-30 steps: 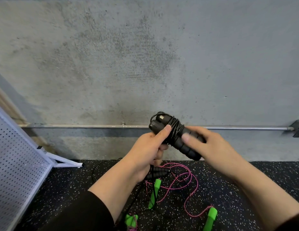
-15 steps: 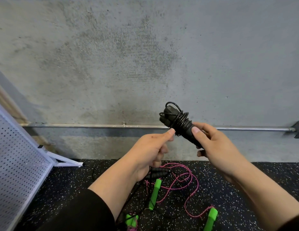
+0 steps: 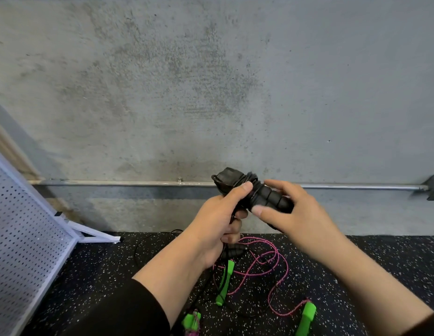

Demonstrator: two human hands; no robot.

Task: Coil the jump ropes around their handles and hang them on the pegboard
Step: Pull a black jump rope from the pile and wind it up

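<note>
Concrete wall (image 3: 211, 81) fills upper view. Pegboard (image 3: 22, 238) leans at left, cut off by frame edge. Left hand (image 3: 216, 221) and right hand (image 3: 293, 214) both grasp black rope (image 3: 254, 195), coiled round handles, held mid-air before wall. Pink rope (image 3: 267, 260) with green handles lies loose on floor (image 3: 102, 275), partly hidden behind left forearm.
</note>
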